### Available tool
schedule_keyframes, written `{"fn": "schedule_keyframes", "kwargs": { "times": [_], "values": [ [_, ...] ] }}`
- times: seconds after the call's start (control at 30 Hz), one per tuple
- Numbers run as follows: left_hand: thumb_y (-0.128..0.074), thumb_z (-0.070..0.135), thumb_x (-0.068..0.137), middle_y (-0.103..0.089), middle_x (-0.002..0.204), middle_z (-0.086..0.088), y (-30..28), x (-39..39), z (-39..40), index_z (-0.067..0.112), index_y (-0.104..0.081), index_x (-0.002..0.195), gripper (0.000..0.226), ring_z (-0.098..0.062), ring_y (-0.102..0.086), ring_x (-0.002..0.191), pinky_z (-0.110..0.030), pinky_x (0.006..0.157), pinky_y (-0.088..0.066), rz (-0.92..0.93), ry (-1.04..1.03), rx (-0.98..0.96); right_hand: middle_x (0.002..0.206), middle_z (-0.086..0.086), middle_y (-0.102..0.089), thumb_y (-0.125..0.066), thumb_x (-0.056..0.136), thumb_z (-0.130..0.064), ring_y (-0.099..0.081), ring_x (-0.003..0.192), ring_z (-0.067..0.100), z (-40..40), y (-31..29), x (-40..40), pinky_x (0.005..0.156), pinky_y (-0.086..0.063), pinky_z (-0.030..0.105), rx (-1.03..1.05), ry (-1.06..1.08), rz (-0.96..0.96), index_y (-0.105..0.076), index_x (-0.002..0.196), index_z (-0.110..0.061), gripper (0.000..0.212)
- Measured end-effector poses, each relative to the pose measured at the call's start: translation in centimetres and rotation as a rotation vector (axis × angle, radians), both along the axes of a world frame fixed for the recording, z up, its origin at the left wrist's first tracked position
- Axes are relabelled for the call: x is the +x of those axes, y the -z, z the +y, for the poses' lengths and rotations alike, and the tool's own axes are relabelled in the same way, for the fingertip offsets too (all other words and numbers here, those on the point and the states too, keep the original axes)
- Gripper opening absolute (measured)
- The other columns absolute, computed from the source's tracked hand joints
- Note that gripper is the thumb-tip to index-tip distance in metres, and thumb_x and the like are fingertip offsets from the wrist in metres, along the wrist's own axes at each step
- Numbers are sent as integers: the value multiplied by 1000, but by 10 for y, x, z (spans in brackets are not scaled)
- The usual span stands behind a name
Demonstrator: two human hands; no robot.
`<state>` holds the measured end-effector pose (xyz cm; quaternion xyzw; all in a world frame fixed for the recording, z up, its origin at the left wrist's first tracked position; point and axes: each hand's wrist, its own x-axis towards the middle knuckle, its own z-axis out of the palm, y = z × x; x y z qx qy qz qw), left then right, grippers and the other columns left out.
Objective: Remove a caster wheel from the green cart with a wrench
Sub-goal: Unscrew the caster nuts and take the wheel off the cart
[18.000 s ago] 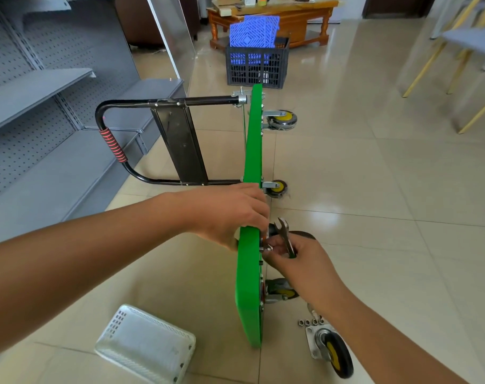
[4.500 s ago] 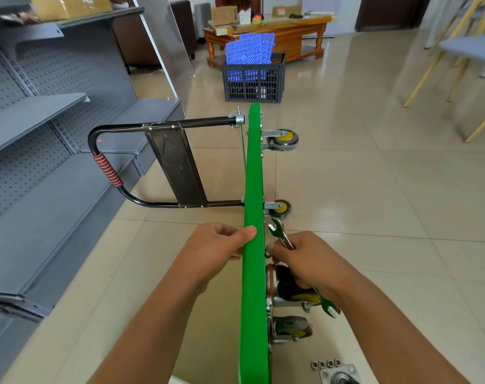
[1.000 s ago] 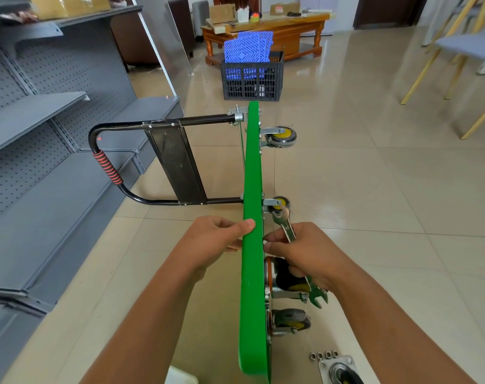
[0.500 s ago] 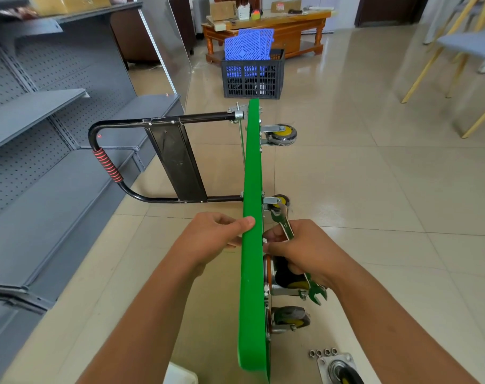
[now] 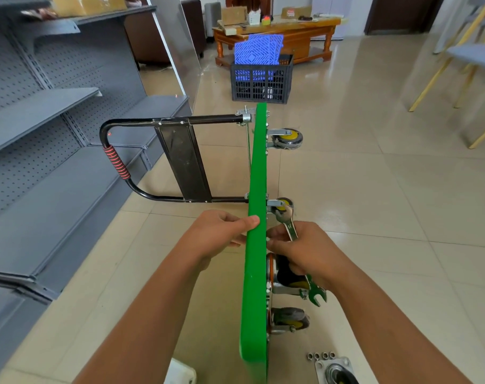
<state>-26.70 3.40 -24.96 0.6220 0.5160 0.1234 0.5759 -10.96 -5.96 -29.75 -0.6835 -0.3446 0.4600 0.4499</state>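
On the tiled floor [image 5: 374,203], the green cart [image 5: 256,217] is stood on its side, so that its deck is seen edge-on as a narrow green strip running away from the camera. At the far left, grey perforated shelving [image 5: 41,128] is seen. The cart's black folding handle [image 5: 141,159], wrapped with a red-and-black band at one corner, is laid out towards that shelving. The left hand [image 5: 222,231] is clenched around the deck's top edge, with the thumb laid over the rim. To the right of the deck, the right hand [image 5: 305,250] is closed in a grip around the shank of a silver wrench [image 5: 290,227]; one open end is raised above the fist, and the other end, which looks green, is seen below it. Beneath that hand a caster wheel [image 5: 287,278] with a yellow hub is still mounted to the underside, and another caster [image 5: 288,320] is seen lower down. Two more are fixed further along the deck. At the lower right, a detached caster [image 5: 335,370] and a row of four nuts [image 5: 320,355] are laid on the floor
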Motion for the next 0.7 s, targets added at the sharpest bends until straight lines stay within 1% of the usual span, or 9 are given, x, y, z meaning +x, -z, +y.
{"fn": "schedule_keyframes", "kwargs": {
  "times": [0.1, 0.17, 0.2, 0.27, 0.33, 0.4, 0.5, 0.6, 0.7],
  "values": [
    [-70, 47, 90, -77, 102, 0, -2, 0, -1, 10, -69, 109, 41, -1, -68, 79, -14, 48, -35, 19, 8, 3, 71, 13, -65, -71, 91, -7, -35, 36, 8, 0, -2, -2, 37, -26, 21, 17, 0, -27, -76, 93, -6, 5],
    [-70, 46, 91, -77, 102, 0, -3, -1, -2, 10, -69, 109, 41, 0, -67, 75, -13, 42, -37, 17, 7, -1, 71, 19, -65, -70, 92, -8, -34, 35, 8, 1, -2, -3, 37, -27, 20, 10, 5, -54, -77, 92, -4, 7],
    [-70, 46, 91, -77, 102, 0, -3, 0, -3, 10, -69, 109, 41, 0, -66, 75, -15, 43, -38, 15, 5, -1, 70, 22, -62, -69, 93, -8, -32, 34, 8, 1, -1, -3, 36, -26, 20, 3, 5, -64, -75, 93, 1, 11],
    [-70, 45, 91, -77, 102, -1, -2, 0, -3, 8, -69, 109, 41, -1, -67, 77, -17, 49, -36, 16, -2, 8, 70, 23, -53, -65, 97, -11, -30, 33, 9, 2, 0, -5, 36, -25, 20, -9, 4, -68, -68, 96, 12, 23],
    [-70, 45, 91, -77, 102, -1, -2, 0, -4, 8, -69, 109, 41, -1, -67, 77, -16, 51, -34, 8, -13, 15, 72, 21, -51, -62, 99, -14, -29, 33, 9, 3, 1, -6, 36, -24, 19, -19, 1, -66, -64, 99, 15, 29],
    [-70, 45, 91, -78, 101, -1, -1, 0, -4, 8, -69, 109, 42, 0, -68, 77, -15, 50, -34, 6, -12, 18, 70, 20, -49, -61, 100, -16, -28, 32, 8, 3, 2, -4, 37, -24, 19, -35, 3, -85, -66, 98, 12, 29],
    [-72, 46, 90, -78, 99, -1, 0, 0, -2, 8, -69, 109, 44, -4, -71, 82, -15, 54, -34, -1, -9, 11, 69, 25, -54, -64, 98, -19, -31, 35, 7, 2, 3, -2, 39, -25, 21, -24, -4, -109, -70, 94, 4, 24],
    [-72, 47, 89, -79, 97, -2, 1, 0, 0, 7, -69, 110, 45, -7, -71, 85, -17, 58, -34, -11, -11, 2, 72, 10, -62, -71, 92, -12, -41, 40, 6, 0, 1, -1, 40, -28, 22, 4, 26, -18, -73, 95, -7, 6],
    [-72, 46, 89, -79, 96, -1, 1, 0, -1, 8, -69, 109, 44, -2, -69, 77, -19, 58, -32, -7, -12, 8, 75, 8, -68, -73, 89, -7, -45, 40, 2, 1, 1, -3, 39, -31, 19, 25, 18, -48, -74, 94, -7, 5]
  ]
}}
